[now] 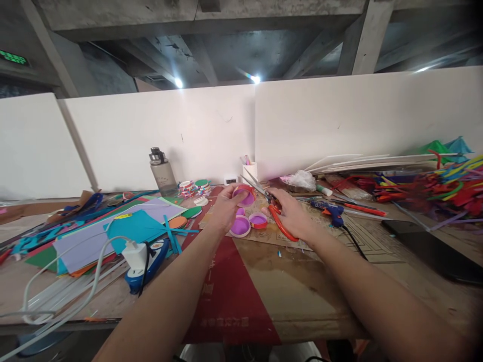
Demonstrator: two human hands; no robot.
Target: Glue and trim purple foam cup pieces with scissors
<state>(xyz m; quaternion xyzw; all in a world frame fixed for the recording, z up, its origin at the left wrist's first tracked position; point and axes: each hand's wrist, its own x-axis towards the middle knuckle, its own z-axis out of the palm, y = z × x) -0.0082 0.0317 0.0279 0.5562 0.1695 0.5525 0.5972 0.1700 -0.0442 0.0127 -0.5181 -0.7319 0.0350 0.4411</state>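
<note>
My left hand (225, 208) is closed around a small round cap (244, 196) with a red rim and purple inside, held just above the table. My right hand (290, 213) grips red-handled scissors (268, 203); their blades are open and point up and left toward the cap. Two more purple-filled round caps (240, 226) (258, 220) lie on the cardboard between my hands.
Coloured paper sheets (113, 231) and a white charger with cable (135, 254) lie at left. A water bottle (162, 172), tape rolls (196, 187) and a pen cup (249, 170) stand by the white partition. A blue glue gun (332, 211), a dark phone (433, 249) and coloured strips (433, 188) are at right.
</note>
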